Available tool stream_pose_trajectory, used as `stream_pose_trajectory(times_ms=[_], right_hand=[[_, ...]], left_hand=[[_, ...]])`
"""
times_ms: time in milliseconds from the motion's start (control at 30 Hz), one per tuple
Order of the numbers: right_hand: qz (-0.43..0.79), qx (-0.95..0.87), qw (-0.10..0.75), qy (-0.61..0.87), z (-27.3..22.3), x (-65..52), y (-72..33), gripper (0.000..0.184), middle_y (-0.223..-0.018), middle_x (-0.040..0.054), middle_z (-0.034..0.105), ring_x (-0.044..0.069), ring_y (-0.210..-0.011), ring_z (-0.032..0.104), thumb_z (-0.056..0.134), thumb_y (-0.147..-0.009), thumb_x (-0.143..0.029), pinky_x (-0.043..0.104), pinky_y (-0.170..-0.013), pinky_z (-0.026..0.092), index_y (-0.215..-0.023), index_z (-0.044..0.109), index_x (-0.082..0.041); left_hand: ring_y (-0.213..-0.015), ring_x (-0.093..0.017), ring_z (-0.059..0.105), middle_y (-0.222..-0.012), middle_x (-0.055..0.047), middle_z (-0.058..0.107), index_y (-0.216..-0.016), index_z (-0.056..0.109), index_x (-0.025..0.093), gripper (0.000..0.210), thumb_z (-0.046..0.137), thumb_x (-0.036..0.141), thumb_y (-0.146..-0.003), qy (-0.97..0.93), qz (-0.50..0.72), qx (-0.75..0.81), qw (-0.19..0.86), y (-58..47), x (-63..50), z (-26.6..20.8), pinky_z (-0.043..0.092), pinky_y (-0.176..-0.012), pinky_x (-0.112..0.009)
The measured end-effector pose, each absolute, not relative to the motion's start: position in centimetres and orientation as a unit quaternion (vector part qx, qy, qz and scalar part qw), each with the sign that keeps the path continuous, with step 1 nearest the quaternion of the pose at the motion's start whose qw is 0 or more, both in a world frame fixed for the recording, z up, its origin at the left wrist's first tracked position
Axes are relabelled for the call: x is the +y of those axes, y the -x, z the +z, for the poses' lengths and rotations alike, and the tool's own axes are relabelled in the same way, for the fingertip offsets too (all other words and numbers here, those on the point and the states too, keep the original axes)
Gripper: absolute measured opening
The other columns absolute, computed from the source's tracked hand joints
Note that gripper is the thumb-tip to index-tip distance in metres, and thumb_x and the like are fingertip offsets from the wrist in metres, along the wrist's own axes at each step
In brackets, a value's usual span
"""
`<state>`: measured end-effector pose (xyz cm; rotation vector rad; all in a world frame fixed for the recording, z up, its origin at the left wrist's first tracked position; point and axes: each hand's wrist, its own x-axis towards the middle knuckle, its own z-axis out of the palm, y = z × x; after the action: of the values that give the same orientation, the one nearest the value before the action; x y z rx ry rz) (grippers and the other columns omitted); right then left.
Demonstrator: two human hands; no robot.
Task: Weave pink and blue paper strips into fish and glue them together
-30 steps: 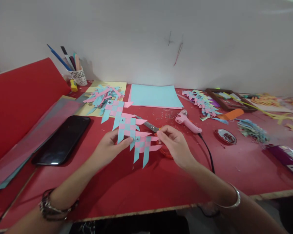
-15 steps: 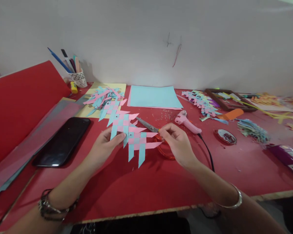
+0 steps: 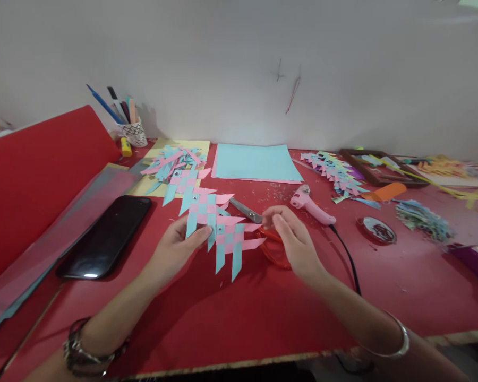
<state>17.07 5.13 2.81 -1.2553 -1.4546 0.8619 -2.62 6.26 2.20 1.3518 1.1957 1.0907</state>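
Observation:
My left hand (image 3: 179,244) pinches a joined chain of woven paper fish (image 3: 230,239), three of them in pink and light blue with googly eyes. They hang in a diagonal row, with strip fins pointing down and strip tails to the right. Beside the tail tips of the lowest fish, my right hand (image 3: 292,239) is loosely curled, its thumb apart from the fingers, with nothing visible in it. Behind the tails and the right hand lie scissors (image 3: 247,210) with orange-red handles, partly hidden.
A black phone (image 3: 105,239) lies at left. Behind are a paper-strip pile (image 3: 173,164), blue sheets (image 3: 258,162) and a pen cup (image 3: 134,133). To the right are a pink glue gun (image 3: 313,207) with its cord, a small round dish (image 3: 376,231) and another woven paper chain (image 3: 334,171).
The view has shifted slightly. My right thumb has moved away from the fingers beside the lowest fish's tail. My left hand still holds the chain.

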Motion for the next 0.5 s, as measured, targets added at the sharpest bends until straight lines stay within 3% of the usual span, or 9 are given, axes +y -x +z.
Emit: stream_pose_trajectory(times_ms=[100, 267, 500], right_hand=[[0.415, -0.633, 0.431, 0.492, 2.67, 4.97, -16.93, 0.026, -0.081, 0.0024, 0.058, 0.015, -0.077, 0.054, 0.052, -0.073, -0.041, 0.028, -0.071, 0.044, -0.088, 0.053, -0.020], [0.461, -0.695, 0.299, 0.464, 2.32, 4.55, -16.76, 0.019, -0.074, 0.0015, 0.062, 0.015, -0.070, 0.056, 0.058, -0.072, -0.036, 0.026, -0.065, 0.046, -0.075, 0.061, -0.017], [0.519, -0.663, 0.332, 0.425, 2.50, 4.21, -16.34, 0.033, -0.093, 0.0048, 0.065, 0.021, -0.090, 0.059, 0.058, -0.072, -0.038, 0.034, -0.077, 0.048, -0.098, 0.062, -0.019]], left_hand=[[-0.055, -0.013, 0.051, -0.058, 0.002, 0.056, -0.062, 0.054, 0.019, 0.015, 0.054, 0.034, -0.062, -0.604, 0.408, 0.484, 0.484, 2.47, 6.10, 2.41, 0.044, -0.055, -0.026], [-0.064, -0.014, 0.054, -0.067, 0.000, 0.061, -0.068, 0.059, 0.018, 0.017, 0.052, 0.033, -0.067, -0.686, 0.350, 0.434, 0.468, 2.20, 5.86, 2.58, 0.045, -0.061, -0.025], [-0.068, -0.014, 0.056, -0.072, 0.000, 0.065, -0.071, 0.062, 0.017, 0.016, 0.050, 0.027, -0.071, -0.763, 0.310, 0.400, 0.401, 1.98, 5.87, 2.48, 0.044, -0.065, -0.023]])
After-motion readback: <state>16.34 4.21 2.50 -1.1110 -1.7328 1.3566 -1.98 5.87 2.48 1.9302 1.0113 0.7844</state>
